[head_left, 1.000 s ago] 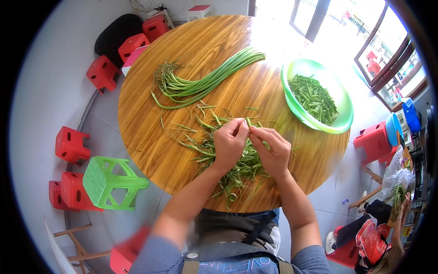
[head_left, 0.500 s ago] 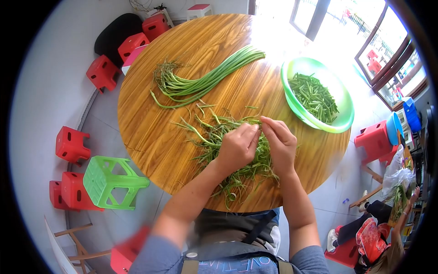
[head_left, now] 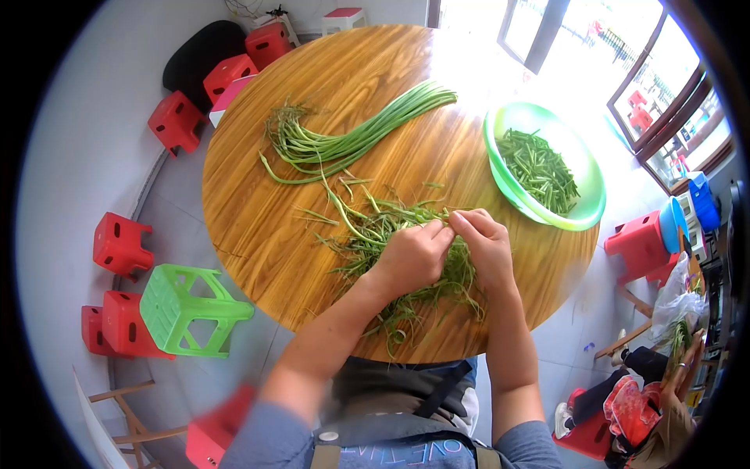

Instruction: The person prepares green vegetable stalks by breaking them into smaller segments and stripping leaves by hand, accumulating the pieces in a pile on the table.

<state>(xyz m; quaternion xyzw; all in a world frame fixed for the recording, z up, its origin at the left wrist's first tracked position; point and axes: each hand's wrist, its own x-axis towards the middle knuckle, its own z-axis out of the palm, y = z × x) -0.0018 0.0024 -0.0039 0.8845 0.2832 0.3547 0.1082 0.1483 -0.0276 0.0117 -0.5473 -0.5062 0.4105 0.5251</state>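
Over a heap of green trimmings (head_left: 426,305) on the round wooden table, my left hand (head_left: 416,254) and my right hand (head_left: 486,241) meet fingertip to fingertip. Both are pinched closed on a thin garlic scape (head_left: 341,209), whose long stem appears to trail up and left from my left hand. Its part between the fingers is mostly hidden. Farther back lies a curved bundle of whole garlic scapes (head_left: 344,144), with wispy tips at its left end. To the right, a light green bowl (head_left: 595,199) holds short cut scape pieces (head_left: 539,168).
Red stools (head_left: 176,123) and a green stool (head_left: 183,313) stand along the left. At lower right, a seated person (head_left: 637,414) is beside a plastic bag (head_left: 676,305) and more green stalks. Open glass doors (head_left: 664,86) are at the upper right.
The scape's trailing stem has swung upward, towards the whole bundle. My hands have shifted slightly down and right, still pinched together. The seated person's arm has moved.
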